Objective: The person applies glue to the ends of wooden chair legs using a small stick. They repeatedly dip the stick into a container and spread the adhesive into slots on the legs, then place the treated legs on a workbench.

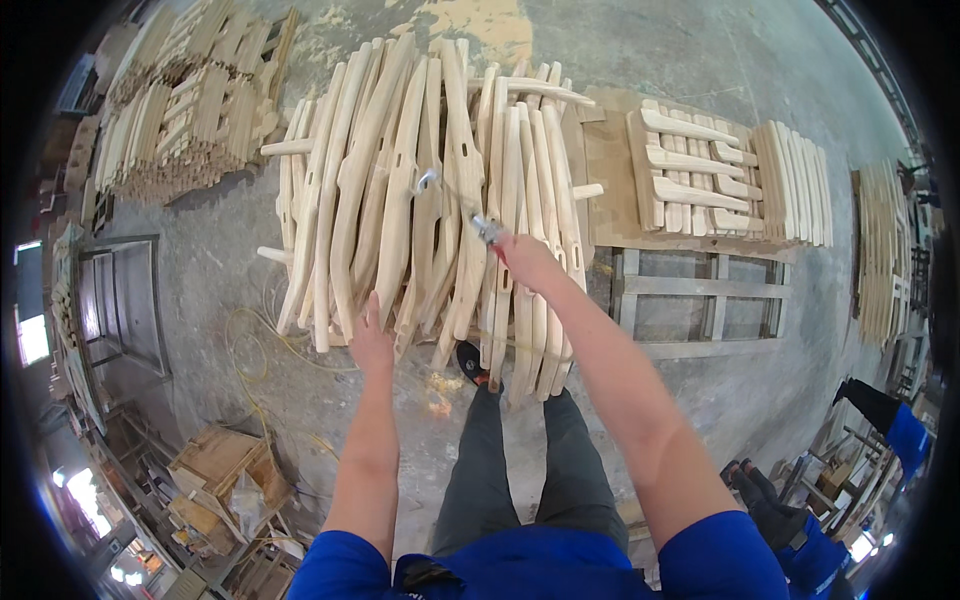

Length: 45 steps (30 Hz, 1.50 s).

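Note:
A large heap of pale, curved wooden chair parts (400, 190), some with slots cut in them, lies in front of me. My right hand (527, 262) is closed around what looks like an air blow gun (487, 229), with a metal body and a bit of red at the grip. Its thin nozzle reaches up and left over the middle of the heap. At the heap's near left edge is my left hand (372, 345), fingers stretched out on the lower end of one part. Whether the fingertips press on that part or just hover cannot be made out.
A thin yellow hose (262, 395) loops over the floor at left. Stacked wooden parts (690, 175) rest on cardboard at right, by a metal frame (700, 290). More stacks (195, 110) stand far left, a wooden box (225, 465) near left. Another person (800, 540) is at lower right.

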### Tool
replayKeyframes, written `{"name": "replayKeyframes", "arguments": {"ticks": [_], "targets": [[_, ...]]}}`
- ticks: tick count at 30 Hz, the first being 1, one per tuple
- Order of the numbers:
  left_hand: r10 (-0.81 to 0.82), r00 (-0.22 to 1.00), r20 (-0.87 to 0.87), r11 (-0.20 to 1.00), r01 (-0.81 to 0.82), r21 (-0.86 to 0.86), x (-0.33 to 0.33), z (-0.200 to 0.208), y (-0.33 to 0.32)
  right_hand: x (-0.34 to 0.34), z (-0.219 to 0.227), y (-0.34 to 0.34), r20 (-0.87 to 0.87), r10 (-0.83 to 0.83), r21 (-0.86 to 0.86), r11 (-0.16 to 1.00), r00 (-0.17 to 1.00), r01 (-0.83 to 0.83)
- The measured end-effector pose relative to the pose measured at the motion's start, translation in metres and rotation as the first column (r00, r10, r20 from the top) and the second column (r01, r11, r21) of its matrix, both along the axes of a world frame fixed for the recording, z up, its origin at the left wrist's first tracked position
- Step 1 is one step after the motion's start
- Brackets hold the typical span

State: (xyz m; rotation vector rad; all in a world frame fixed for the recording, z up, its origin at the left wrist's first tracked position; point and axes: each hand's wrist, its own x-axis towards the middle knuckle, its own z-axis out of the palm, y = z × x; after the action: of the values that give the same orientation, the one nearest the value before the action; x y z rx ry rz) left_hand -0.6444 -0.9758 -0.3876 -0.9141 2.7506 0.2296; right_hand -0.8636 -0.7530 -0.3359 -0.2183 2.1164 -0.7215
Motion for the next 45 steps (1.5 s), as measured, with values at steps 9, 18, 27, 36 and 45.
{"name": "replayKeyframes", "arguments": {"ticks": [9,18,27,36,45], "targets": [[-0.346,0.938,-0.015,0.937,0.345,-0.056,0.006,0.002,-0.008,-0.001,-0.009,0.003,0.072,-0.103,-0.025,0.994,0.992,0.105],[-0.046,0.995,0.091,0.915,0.006,0.403,0.000,-0.038,-0.009,0.005,-0.022,-0.023,0.118,-0.244,-0.061,0.966,0.963,0.252],[-0.001,0.986,-0.165,0.940,0.057,0.336,0.028,-0.041,0.031,0.017,-0.040,0.015,0.179,-0.318,-0.023,0.945,0.931,0.327],[0.067,0.997,-0.041,0.077,0.035,0.996,0.027,0.027,0.154,0.101,-0.041,0.018,0.682,-0.673,0.012,0.401,0.286,0.916],[0.464,0.812,-0.353,0.781,-0.187,0.596,-0.081,0.030,-0.009,0.069,-0.027,-0.083,0.579,-0.410,-0.467,0.542,0.705,0.699]]}}
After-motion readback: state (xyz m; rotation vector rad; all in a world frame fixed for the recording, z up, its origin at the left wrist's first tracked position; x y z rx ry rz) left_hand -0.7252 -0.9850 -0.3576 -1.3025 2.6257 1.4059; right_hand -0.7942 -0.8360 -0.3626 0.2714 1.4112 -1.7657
